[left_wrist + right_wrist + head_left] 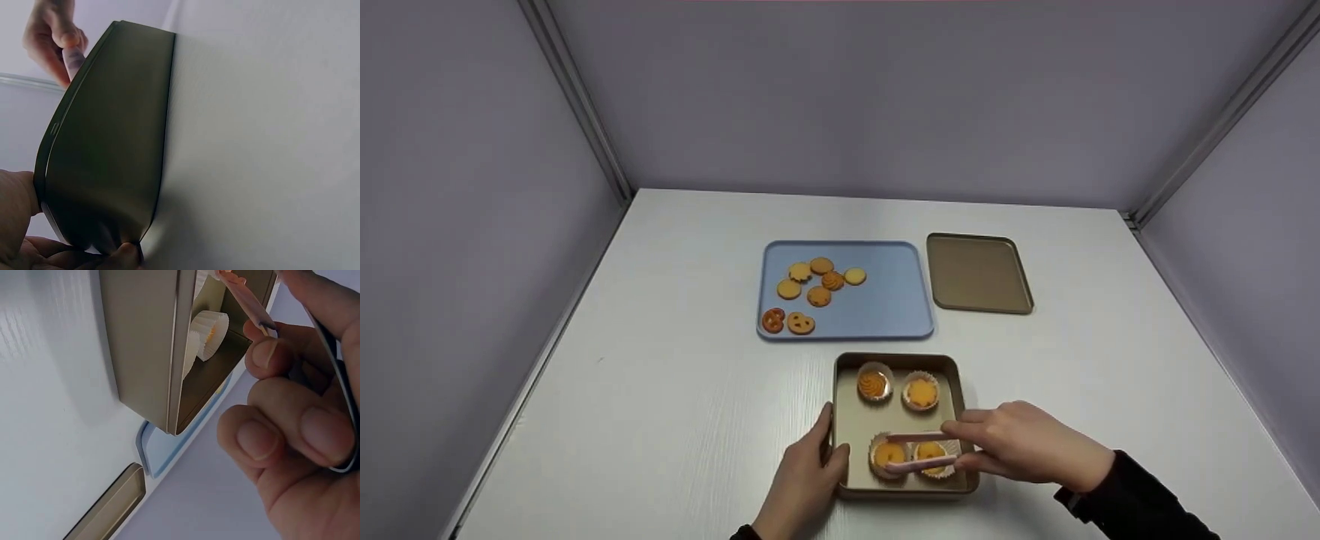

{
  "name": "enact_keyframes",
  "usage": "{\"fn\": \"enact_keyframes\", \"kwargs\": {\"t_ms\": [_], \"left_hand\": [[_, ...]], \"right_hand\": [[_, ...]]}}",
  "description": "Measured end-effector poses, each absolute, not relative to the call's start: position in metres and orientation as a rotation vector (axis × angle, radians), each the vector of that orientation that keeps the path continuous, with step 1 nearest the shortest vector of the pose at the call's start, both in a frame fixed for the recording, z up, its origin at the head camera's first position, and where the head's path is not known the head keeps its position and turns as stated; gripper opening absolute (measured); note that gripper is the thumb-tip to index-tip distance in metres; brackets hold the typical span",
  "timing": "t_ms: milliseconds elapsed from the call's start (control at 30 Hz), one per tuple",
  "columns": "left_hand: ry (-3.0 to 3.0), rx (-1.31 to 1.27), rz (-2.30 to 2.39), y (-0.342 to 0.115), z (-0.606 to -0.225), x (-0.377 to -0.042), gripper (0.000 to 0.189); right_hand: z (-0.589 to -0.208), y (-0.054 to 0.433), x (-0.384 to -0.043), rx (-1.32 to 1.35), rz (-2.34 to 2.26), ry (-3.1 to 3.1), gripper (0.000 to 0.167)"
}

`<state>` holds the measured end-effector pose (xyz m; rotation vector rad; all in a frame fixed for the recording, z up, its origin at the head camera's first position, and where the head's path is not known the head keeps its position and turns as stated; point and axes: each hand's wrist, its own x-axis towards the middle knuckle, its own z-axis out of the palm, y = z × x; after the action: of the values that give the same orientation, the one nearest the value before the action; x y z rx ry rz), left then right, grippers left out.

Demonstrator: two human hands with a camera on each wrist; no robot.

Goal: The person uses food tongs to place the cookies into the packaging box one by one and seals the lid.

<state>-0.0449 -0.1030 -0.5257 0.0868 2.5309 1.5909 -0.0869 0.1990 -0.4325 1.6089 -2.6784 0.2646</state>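
Note:
My left hand (808,472) grips the left wall of a square, deep gold baking pan (859,427), thumb at the rim and fingers along the outside; the left wrist view shows the pan's outer side (107,135) close up. In my right hand (1024,442) are pale pink tongs (919,436), pinched between thumb and fingers. Their tips lie over a round cookie (889,453) in a paper cup at the pan's near left. Beside it, partly behind the tongs, is another cookie (930,452) in a cup. A swirl cookie (872,385) and a flower-shaped cookie (922,392) occupy the far cups.
Behind the pan lies a blue tray (877,307) with several cookies on its left part, including a pretzel (773,320) and a cookie with holes (801,323). To its right is a flat gold square lid or tray (979,274). Grey walls (855,97) enclose the white table (660,337).

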Motion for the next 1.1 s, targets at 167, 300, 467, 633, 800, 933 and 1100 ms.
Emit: {"fn": "enact_keyframes", "kwargs": {"t_ms": [167, 300, 467, 633, 800, 933, 1100], "left_hand": [[2.516, 0.060, 1.587, -0.1013, -0.5254, -0.0457, 0.066], [2.536, 0.062, 1.578, -0.1010, -0.5249, -0.0458, 0.066], [2.570, 0.078, 1.569, -0.1017, -0.5241, -0.0445, 0.066], [2.563, 0.081, 1.580, -0.1014, -0.5243, -0.0446, 0.066], [2.560, 0.094, 1.593, -0.1020, -0.5256, -0.0446, 0.067], [2.564, 0.103, 1.593, -0.1025, -0.5262, -0.0444, 0.067], [2.559, 0.092, 1.587, -0.1026, -0.5276, -0.0447, 0.067]], "right_hand": [[-0.4343, 0.1997, -0.0872, 1.600, 0.262, -2.676, 0.033], [-0.4353, 0.2008, -0.0873, 1.601, 0.268, -2.673, 0.032], [-0.4345, 0.2025, -0.0869, 1.601, 0.267, -2.668, 0.032], [-0.4329, 0.2042, -0.0864, 1.583, 0.272, -2.697, 0.034], [-0.4326, 0.2055, -0.0873, 1.563, 0.285, -2.708, 0.034], [-0.4334, 0.2054, -0.0880, 1.565, 0.295, -2.693, 0.032], [-0.4358, 0.2053, -0.0887, 1.560, 0.298, -2.672, 0.030]]}}
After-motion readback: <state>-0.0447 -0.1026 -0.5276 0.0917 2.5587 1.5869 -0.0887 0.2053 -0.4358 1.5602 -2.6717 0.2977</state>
